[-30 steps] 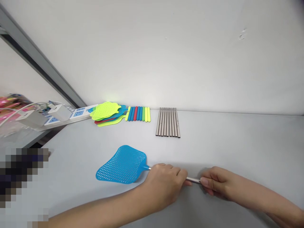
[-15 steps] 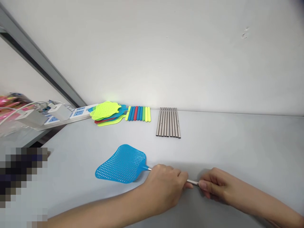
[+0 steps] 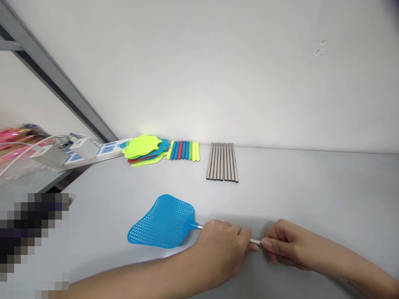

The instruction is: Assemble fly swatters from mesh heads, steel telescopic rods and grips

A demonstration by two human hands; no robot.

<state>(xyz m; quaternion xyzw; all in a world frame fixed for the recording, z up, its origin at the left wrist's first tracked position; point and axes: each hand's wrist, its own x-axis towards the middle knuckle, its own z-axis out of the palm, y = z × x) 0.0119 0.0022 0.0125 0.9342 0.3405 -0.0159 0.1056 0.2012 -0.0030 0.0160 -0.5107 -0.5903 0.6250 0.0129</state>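
A fly swatter with a blue mesh head (image 3: 165, 222) is held low over the grey table, its head pointing left. My left hand (image 3: 222, 251) is wrapped round its metal rod (image 3: 256, 241), palm down, hiding the rod's middle. At the rod's right end, my right hand (image 3: 280, 245) pinches with thumb and curled fingers; whatever sits inside those fingers is hidden. Behind my hands lies a row of several metal tubes (image 3: 222, 162). Left of them is a row of coloured grips (image 3: 186, 150) in blue, red, green and yellow.
A stack of yellow, blue and red swatter heads (image 3: 141, 147) lies by the wall. At the left, a white power strip (image 3: 107, 149) carries plugged-in chargers (image 3: 51, 160) with cables. Pink items in clear bags (image 3: 15, 143) sit beyond the table's left edge.
The view has shifted slightly, so the table items appear a little to the right and lower. The swatter head sits slightly lower; both hands keep their hold.
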